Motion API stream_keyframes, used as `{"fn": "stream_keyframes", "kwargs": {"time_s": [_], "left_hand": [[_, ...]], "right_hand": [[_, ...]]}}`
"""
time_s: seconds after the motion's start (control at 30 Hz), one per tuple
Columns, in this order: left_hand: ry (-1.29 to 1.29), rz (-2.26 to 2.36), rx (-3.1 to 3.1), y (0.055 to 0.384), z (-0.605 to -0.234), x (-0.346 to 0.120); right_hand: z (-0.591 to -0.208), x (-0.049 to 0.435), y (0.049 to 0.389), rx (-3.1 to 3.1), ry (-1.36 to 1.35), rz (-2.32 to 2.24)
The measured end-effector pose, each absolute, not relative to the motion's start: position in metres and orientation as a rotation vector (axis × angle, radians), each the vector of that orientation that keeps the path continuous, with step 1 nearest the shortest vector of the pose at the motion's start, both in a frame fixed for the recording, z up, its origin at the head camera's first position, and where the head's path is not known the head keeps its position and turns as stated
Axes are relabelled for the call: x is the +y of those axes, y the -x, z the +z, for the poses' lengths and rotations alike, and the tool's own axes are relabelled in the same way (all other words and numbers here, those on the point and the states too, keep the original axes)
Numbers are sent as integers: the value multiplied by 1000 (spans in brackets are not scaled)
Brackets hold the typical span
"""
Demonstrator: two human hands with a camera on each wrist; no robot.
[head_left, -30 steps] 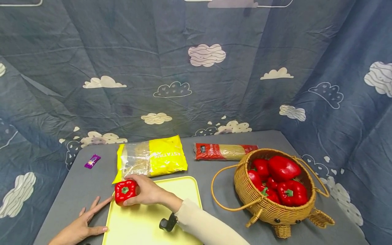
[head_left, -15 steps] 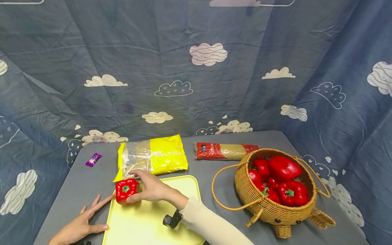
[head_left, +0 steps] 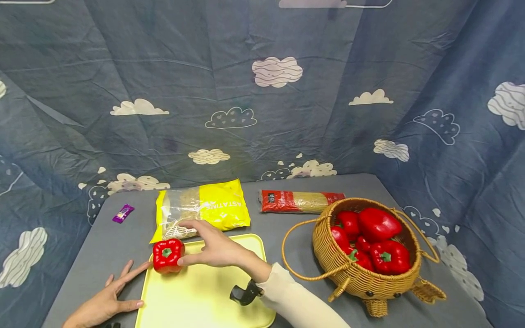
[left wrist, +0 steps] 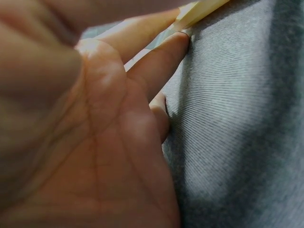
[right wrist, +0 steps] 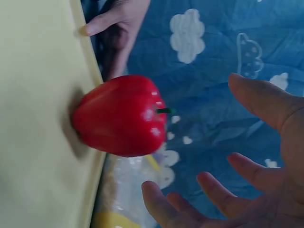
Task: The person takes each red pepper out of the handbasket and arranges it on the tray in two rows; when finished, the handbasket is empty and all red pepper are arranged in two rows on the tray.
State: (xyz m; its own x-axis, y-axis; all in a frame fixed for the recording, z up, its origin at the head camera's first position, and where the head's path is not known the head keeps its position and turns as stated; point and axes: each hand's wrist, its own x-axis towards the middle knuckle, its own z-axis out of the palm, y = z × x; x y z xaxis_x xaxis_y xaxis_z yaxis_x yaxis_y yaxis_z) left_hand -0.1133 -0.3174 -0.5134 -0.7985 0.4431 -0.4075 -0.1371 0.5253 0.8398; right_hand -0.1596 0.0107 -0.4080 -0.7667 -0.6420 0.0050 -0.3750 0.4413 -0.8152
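Note:
A red bell pepper (head_left: 168, 256) with a green stem stands upright on the far left corner of the pale yellow tray (head_left: 205, 296). Just right of it my right hand (head_left: 215, 246) is spread, thumb and fingers apart. The right wrist view shows a gap between that hand (right wrist: 256, 175) and the pepper (right wrist: 121, 116). At the tray's left edge rests my left hand (head_left: 104, 296), fingers extended, its thumb and index finger touching the rim. In the left wrist view its palm (left wrist: 109, 128) and straight fingers lie beside the grey cloth.
A wicker basket (head_left: 340, 266) holding several red peppers stands at the right. Behind the tray lies a yellow pasta bag (head_left: 223, 205), with a red noodle packet (head_left: 301, 202) farther right. A small purple wrapped sweet (head_left: 123, 213) lies at the left. A cloud-patterned curtain backs the table.
My right hand has let go of the bell pepper and drawn off to the right, its fingers spreading. The pepper stays on the tray corner. My left hand keeps its place.

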Motion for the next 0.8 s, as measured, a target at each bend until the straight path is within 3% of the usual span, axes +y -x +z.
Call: {"fn": "stream_keyframes", "kwargs": {"time_s": [0.8], "left_hand": [[-253, 1329, 2158, 113, -515, -318]], "right_hand": [[-328, 83, 130, 2499, 1105, -1180]]}}
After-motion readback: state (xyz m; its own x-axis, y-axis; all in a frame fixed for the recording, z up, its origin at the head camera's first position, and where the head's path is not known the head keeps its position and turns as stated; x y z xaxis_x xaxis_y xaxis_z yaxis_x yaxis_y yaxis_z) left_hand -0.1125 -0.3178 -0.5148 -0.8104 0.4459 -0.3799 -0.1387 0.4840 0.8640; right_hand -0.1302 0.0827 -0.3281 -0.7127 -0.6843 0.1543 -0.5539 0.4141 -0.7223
